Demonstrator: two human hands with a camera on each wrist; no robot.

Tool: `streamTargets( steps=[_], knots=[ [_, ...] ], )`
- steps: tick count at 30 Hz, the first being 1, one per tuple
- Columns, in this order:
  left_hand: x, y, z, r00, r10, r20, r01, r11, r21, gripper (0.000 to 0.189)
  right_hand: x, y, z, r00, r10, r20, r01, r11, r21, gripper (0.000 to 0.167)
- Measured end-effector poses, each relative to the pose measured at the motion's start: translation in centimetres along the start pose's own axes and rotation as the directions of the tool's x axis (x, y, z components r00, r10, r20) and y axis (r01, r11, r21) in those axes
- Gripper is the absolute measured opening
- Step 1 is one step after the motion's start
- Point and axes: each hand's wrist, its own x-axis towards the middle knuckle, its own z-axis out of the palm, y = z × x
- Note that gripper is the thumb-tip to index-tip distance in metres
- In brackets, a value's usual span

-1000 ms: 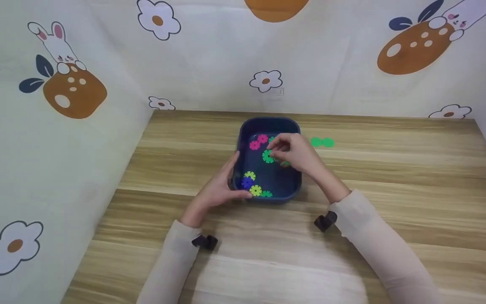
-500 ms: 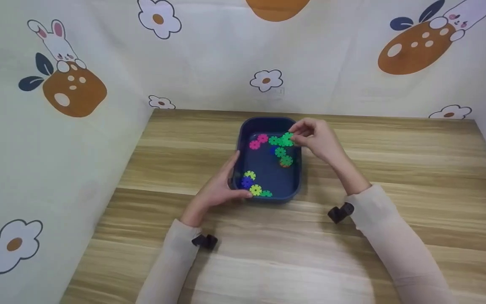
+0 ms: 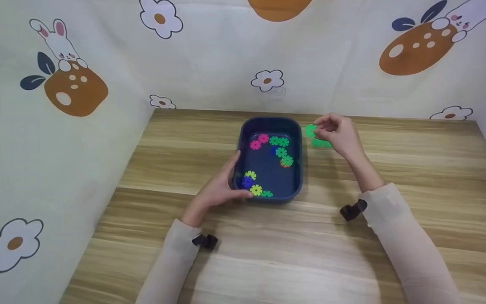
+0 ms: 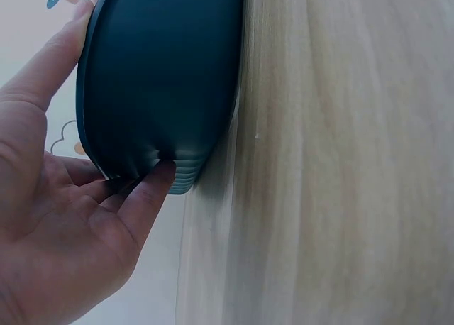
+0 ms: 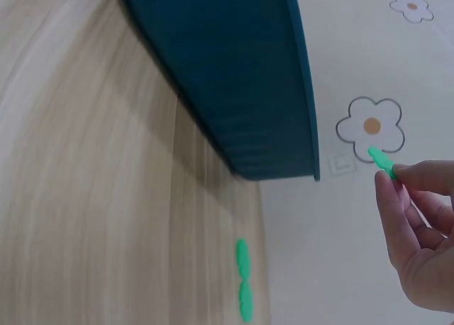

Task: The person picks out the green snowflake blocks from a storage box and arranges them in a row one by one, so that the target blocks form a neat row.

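Head view: The left hand (image 3: 215,188) grips the near-left corner of the dark blue plastic bin (image 3: 301,162), thumb at the near rim and fingers along the left wall. The right hand (image 3: 339,134) pinches a green snowflake disc (image 3: 310,130) just outside the right rim. The green pair (image 3: 321,144) lies on the wood-grain tabletop (image 3: 276,257), near the pinched disc. Inside the bin, two pink discs (image 3: 255,145) and several green discs (image 3: 287,161) occupy the far half; yellow discs (image 3: 256,190), a blue disc (image 3: 247,182) and one more green disc are grouped at the near-left corner.

Left wrist view: The fingers bear against the outside of the bin wall, which stands on the tabletop; the hold appears to serve as a brace.

Right wrist view: Thumb and finger clamp the green snowflake disc, seen nearly edge-on, off the tabletop. The green pair lies end to end below, apart from it.

Step in hand, as judged: carrying one green disc outside the bin. The next move would call for lowering it beside the green pair, fingertips clear of the rim, then releasing the pinch.
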Motion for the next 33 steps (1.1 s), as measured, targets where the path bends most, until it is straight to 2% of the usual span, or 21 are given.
streamTargets(
  steps=[4, 11, 16, 20, 26, 29, 33],
  knots=[
    [0.0, -0.1, 0.0, 1.0, 0.005, -0.001, -0.005, 1.0, -0.01, 0.117, 0.0, 0.4, -0.8, 0.999, 0.047, -0.004, -0.047, 0.998, 0.031, 0.019],
    [0.0, 0.0, 0.0, 1.0, -0.003, 0.001, 0.003, 1.0, -0.01, 0.117, -0.6, -0.4, -1.7, 0.993, 0.118, -0.022, -0.117, 0.992, 0.047, 0.022],
    [0.0, 0.0, 0.0, 1.0, -0.002, -0.003, 0.002, 1.0, 0.001, 0.117, -0.1, 2.0, -2.5, 0.985, 0.169, -0.044, -0.166, 0.984, 0.064, 0.022],
    [0.0, 0.0, 0.0, 1.0, 0.001, -0.004, -0.001, 1.0, 0.002, 0.116, 0.2, 3.9, -3.2, 0.982, 0.176, -0.076, -0.176, 0.984, 0.0, 0.022],
    [0.0, 0.0, 0.0, 1.0, 0.002, -0.003, -0.002, 1.0, 0.007, 0.116, 0.0, 5.2, -4.1, 0.975, 0.202, -0.095, -0.207, 0.977, -0.053, 0.021],
    [0.0, 0.0, 0.0, 1.0, 0.0, -0.002, 0.0, 1.0, 0.008, 0.116, -0.2, 5.7, -4.5, 0.966, 0.243, -0.085, -0.248, 0.967, -0.055, 0.021],
    [0.1, -0.2, 0.0, 1.0, 0.029, 0.003, -0.029, 1.0, -0.006, 0.117, -0.4, 6.5, -5.0, 0.952, 0.293, -0.084, -0.3, 0.95, -0.082, 0.024]
  ],
)
